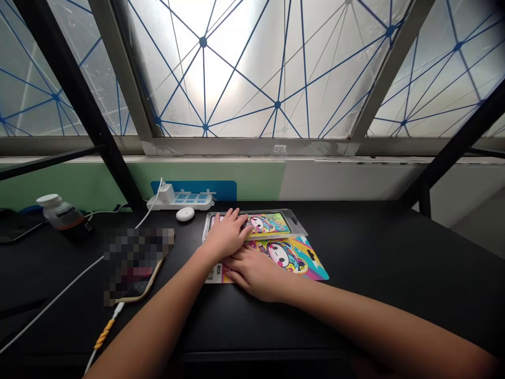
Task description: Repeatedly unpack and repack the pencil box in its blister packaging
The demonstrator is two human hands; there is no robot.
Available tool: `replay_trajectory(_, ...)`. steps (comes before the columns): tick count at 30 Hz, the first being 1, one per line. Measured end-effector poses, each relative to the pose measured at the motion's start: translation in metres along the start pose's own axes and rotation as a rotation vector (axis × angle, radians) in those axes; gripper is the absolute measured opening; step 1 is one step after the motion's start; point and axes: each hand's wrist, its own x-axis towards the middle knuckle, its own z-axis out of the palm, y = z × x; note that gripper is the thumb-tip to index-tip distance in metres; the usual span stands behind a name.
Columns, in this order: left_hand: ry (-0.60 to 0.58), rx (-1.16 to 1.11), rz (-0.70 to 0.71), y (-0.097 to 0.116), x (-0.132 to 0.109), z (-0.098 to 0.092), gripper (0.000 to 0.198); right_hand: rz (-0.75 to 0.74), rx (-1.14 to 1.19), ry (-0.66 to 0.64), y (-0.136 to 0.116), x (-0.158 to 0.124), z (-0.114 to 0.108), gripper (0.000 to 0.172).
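Note:
A clear plastic blister pack [295,223] with a colourful cartoon insert lies on the black desk. Below it, partly covered by its edge, is a bright printed backing card [311,266] with a cartoon figure and a hang hole. My left hand [228,234] rests on the pack's left part, fingers stretched out and pointing away from me. Lower down, my right hand [254,271] lies on the card with its fingers extended to the left. Its fingertips are close under my left hand and partly hidden. Neither hand grasps anything.
On the left lies a phone-like object [138,289], mostly blurred out, with a white cable [90,363] plugged in. Behind are a power strip [193,200], a small white round case [185,214] and a white-capped bottle [63,213]. Slanted black frame bars [84,105] flank the desk.

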Motion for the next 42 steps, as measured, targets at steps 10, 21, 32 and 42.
replay_trajectory(10, -0.028, -0.008, 0.056, -0.003, -0.002, -0.006, 0.057, 0.241, -0.303, 0.158, 0.058, -0.011, -0.056, 0.026)
replay_trajectory(21, 0.046, -0.047, 0.023, -0.002, 0.000, -0.003, 0.059, 0.462, -0.216, -0.212, 0.136, -0.003, -0.087, 0.047)
replay_trajectory(32, 0.201, -0.009, 0.003, -0.023, -0.005, -0.030, 0.054, 0.285, -0.364, 0.227, 0.100, -0.030, -0.072, 0.035)
replay_trajectory(42, 0.474, 0.092, 0.273, 0.016, -0.078, -0.057, 0.030, 0.104, -0.416, 0.440, 0.038, -0.087, -0.085, 0.047)
